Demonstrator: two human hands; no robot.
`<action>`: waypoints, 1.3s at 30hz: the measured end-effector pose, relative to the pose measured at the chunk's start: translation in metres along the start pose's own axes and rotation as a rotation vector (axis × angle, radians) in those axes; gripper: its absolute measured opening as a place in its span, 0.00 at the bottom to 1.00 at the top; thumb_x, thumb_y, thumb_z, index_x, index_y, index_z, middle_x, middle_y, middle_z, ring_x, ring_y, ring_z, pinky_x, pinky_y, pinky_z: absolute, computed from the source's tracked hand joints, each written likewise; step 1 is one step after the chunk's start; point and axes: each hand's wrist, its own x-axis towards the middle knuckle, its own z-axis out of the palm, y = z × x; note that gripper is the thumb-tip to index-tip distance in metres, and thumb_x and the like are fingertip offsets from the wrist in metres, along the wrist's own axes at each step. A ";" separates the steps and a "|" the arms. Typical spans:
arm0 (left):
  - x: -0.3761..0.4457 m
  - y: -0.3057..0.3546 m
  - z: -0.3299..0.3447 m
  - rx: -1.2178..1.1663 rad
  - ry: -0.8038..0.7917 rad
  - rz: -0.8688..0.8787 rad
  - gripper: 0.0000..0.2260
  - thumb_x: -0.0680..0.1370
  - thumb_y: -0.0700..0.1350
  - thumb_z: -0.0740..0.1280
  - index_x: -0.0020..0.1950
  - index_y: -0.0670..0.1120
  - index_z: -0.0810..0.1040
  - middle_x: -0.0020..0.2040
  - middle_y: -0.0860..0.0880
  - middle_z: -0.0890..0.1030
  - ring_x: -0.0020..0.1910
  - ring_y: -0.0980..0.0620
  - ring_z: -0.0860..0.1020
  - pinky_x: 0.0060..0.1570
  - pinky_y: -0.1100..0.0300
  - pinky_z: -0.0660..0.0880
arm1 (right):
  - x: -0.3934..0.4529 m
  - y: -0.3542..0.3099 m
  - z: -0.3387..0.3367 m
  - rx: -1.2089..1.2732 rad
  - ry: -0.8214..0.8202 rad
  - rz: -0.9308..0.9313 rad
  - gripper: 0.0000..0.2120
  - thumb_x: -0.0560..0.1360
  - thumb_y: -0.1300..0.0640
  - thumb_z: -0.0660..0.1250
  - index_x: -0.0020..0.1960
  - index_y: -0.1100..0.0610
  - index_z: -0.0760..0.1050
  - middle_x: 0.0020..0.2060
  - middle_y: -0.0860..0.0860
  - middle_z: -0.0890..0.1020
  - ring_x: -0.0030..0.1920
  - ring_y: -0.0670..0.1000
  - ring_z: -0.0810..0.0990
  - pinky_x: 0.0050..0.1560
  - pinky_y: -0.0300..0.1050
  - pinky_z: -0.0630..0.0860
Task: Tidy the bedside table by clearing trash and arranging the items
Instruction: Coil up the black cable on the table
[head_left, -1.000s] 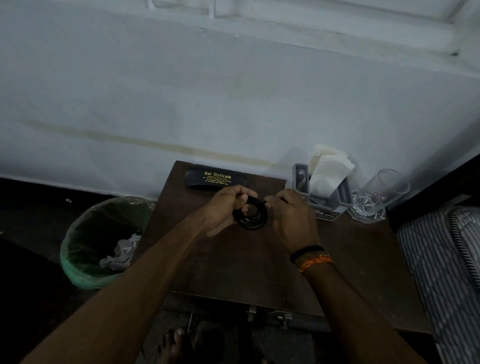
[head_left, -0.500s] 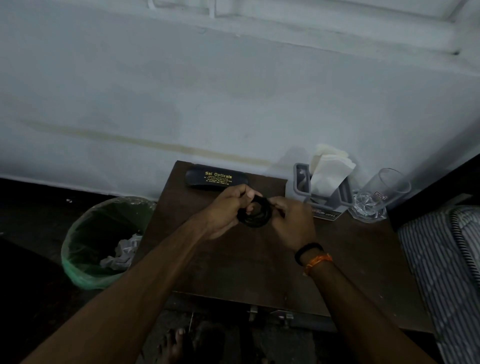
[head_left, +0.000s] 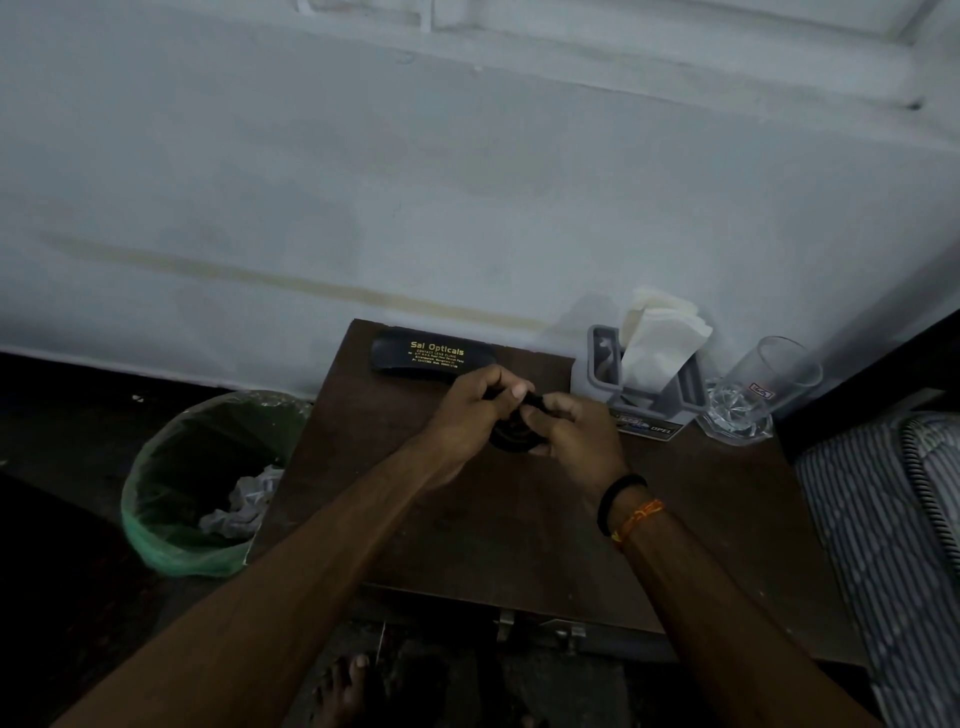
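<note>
A pale wall (head_left: 467, 182) fills the upper view, with a dark floor (head_left: 62, 597) below it. A brown wooden surface (head_left: 519, 530) stands against the wall. To its right lies a striped mattress (head_left: 883, 545); to its left sits a green-lined bin (head_left: 208, 483) with crumpled paper (head_left: 244, 506) inside. At the back of the surface lies a black case (head_left: 426, 356) with gold lettering. A grey holder (head_left: 644, 387) with white napkins (head_left: 660, 332) stands at the back right corner, and a clear glass (head_left: 758, 395) is just beside it. Both forearms reach in over the surface. The left hand (head_left: 467, 410) and right hand (head_left: 576, 436) meet near the middle, fingers curled, both pinching a coiled black cable (head_left: 511, 434) held between them, in front of the case. The right wrist wears a black band (head_left: 618, 499) and an orange thread (head_left: 636, 519).
</note>
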 end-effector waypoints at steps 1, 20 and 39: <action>0.000 -0.001 -0.001 0.028 0.001 0.033 0.06 0.81 0.41 0.64 0.52 0.41 0.80 0.46 0.48 0.80 0.48 0.53 0.78 0.50 0.58 0.74 | 0.000 0.000 0.000 0.003 0.005 0.006 0.05 0.77 0.59 0.67 0.48 0.56 0.82 0.47 0.54 0.85 0.52 0.53 0.83 0.50 0.50 0.83; -0.005 -0.002 -0.015 0.252 -0.143 0.154 0.16 0.75 0.36 0.69 0.60 0.49 0.75 0.56 0.50 0.79 0.57 0.51 0.78 0.57 0.55 0.77 | -0.002 -0.005 -0.004 0.304 -0.096 0.183 0.07 0.78 0.59 0.67 0.55 0.60 0.79 0.47 0.52 0.84 0.51 0.51 0.81 0.47 0.44 0.75; -0.011 0.006 -0.022 0.018 -0.165 0.007 0.20 0.66 0.24 0.70 0.55 0.39 0.73 0.54 0.34 0.78 0.52 0.43 0.79 0.48 0.44 0.80 | 0.003 -0.018 -0.021 0.356 -0.329 0.279 0.10 0.76 0.59 0.66 0.57 0.58 0.78 0.50 0.52 0.82 0.49 0.49 0.78 0.42 0.42 0.71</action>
